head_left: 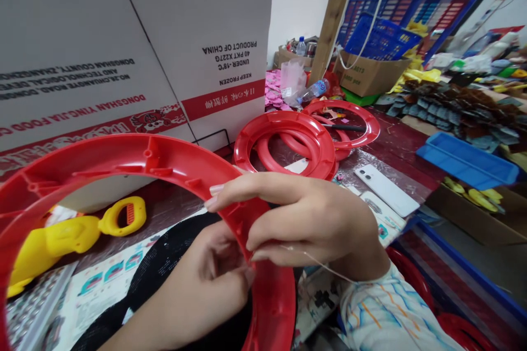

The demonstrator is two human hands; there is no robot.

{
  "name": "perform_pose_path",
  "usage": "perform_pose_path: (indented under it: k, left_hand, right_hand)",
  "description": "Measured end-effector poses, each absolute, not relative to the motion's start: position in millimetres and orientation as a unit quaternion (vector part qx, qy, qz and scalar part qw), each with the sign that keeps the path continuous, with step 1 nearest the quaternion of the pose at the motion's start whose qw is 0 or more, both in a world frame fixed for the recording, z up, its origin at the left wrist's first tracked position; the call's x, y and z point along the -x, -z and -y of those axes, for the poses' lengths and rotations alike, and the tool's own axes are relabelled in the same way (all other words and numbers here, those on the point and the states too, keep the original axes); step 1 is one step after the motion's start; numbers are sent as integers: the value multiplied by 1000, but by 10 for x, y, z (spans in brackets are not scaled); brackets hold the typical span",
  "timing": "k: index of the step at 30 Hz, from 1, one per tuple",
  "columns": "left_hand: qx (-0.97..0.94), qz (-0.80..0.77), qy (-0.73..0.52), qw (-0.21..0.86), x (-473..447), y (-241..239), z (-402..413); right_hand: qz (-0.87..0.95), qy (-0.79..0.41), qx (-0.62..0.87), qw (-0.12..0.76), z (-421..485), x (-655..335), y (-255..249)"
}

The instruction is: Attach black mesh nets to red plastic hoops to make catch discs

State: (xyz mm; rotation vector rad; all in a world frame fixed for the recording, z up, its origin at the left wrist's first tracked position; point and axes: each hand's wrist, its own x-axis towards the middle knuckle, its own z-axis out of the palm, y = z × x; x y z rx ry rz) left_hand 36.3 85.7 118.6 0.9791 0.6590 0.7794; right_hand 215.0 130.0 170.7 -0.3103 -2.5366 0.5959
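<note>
A large red plastic ring (135,162) fills the near left of the head view, held up close to me. My right hand (304,219) grips its rim from the right, fingers curled over the edge, with a thin thread trailing from the fingers. My left hand (206,285) comes from below inside the ring, fingers pinched against the inner side of the rim just under the right hand. What the left fingers pinch is hidden.
More red rings (284,142) lie stacked on the table behind, a second pile (354,118) beyond. A big white carton (135,38) stands at the left. A yellow plastic toy (66,236), a white phone (385,189), blue trays (465,162) and blue baskets (382,38) surround.
</note>
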Motion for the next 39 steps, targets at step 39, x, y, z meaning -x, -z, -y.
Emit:
perform_pose_path:
  k: [39]
  left_hand:
    - [-569, -354, -329, 665, -334, -1202, -882]
  right_hand:
    - [918, -138, 172, 328, -1232, -2108, -1631]
